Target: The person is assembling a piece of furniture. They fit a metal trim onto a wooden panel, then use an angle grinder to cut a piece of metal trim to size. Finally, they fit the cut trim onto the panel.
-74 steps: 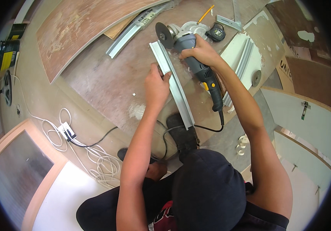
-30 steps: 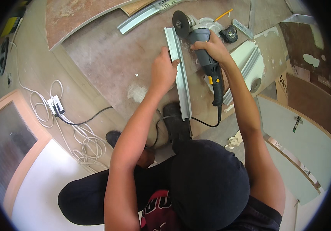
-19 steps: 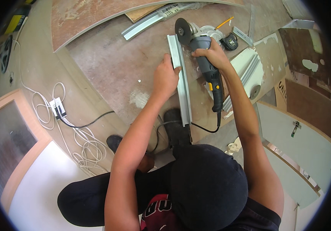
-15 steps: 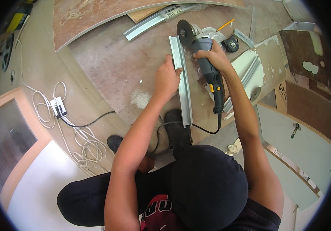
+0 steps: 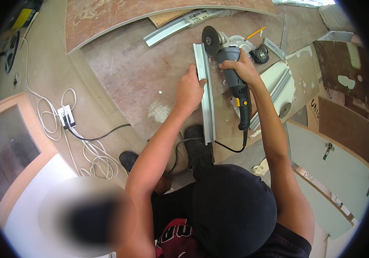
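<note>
The pale metal channel lies lengthwise on a brown board on the floor, its near end pinned under a dark shoe. The left hand is clamped on the channel's left flange near its far end, fingers curled over the edge. Just right of the channel, the right hand is wrapped tight round the body of an angle grinder, whose dark cutting disc stands upright at the channel's far end, touching it or nearly so; which, I cannot tell. The step in hand looks like a crosscut of the channel. The next move calls for a firm hold-down and a steady feed of the disc, clear of the left fingers. Beyond the channel lie a tape measure and a second channel offcut; the grinder's black cord trails toward its near end.
</note>
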Motion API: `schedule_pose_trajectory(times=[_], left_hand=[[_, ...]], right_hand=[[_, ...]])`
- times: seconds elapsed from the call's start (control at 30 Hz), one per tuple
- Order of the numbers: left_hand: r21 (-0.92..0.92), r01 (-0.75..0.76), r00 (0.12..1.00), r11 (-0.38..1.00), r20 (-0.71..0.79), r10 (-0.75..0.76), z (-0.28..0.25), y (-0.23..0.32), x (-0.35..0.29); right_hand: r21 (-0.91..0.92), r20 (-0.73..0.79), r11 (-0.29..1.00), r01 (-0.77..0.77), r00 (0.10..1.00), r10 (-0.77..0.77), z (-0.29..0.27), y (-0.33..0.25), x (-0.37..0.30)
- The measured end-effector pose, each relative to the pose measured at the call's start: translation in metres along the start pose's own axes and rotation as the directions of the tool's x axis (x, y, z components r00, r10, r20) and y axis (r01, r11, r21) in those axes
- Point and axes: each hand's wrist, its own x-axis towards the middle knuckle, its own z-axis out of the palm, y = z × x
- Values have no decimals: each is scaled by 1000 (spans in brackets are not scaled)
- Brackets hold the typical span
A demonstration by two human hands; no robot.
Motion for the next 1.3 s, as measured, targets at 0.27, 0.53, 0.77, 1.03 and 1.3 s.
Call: schedule_pose_trajectory(times=[0.27,0.53,0.77,1.03,1.3], left_hand=[[-9,-3,1000,1000,4,3,5,0,-1],[-15,3,1000,1000,15,-3,-7,-3,-3],[-32,-15,1000,999,8,15,-14,-11,-1],[-37,8,993,999,119,-4,16,10,12],[-59,118,991,991,77,-113,27,17,11]], right_hand=[[38,10,997,-61,998,60,-1,-10,-6],[2,3,999,-35,999,35,7,-10,-5],[-9,-16,998,-54,998,54,15,-14,-4],[333,-111,943,-18,992,58,-51,8,-25],[476,-107,879,-6,992,65,-87,7,-62]])
